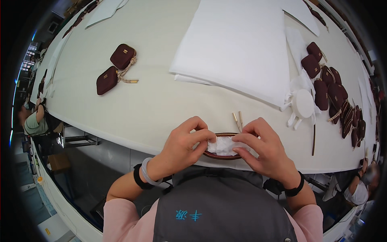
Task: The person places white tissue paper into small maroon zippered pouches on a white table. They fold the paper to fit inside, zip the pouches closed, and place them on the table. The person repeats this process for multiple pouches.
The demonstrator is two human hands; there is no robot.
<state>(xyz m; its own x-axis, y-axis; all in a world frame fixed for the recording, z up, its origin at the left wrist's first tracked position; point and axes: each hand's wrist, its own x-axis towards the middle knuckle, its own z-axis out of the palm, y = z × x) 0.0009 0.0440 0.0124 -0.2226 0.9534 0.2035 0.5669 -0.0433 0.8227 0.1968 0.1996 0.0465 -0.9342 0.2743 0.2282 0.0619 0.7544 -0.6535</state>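
At the table's near edge, a small dark-red zip pouch (224, 157) lies unzipped between my hands, its mouth facing up. Crumpled white tissue paper (222, 146) fills the opening. My left hand (186, 142) is closed at the pouch's left end, fingertips at the rim and touching the paper. From the other side, my right hand (264, 150) pinches the paper between thumb and fingers near the right end. Two gold-coloured cord tips (238, 120) stick out just beyond the pouch. The pouch's lower body is mostly hidden.
Two finished-looking dark-red pouches (123, 56) with beige cords lie at the left. Large white sheets (238, 48) cover the middle. On the right are a round white object (302, 103), a thin brown strip (314, 139) and a pile of pouches (335, 94). Other people sit at both sides.
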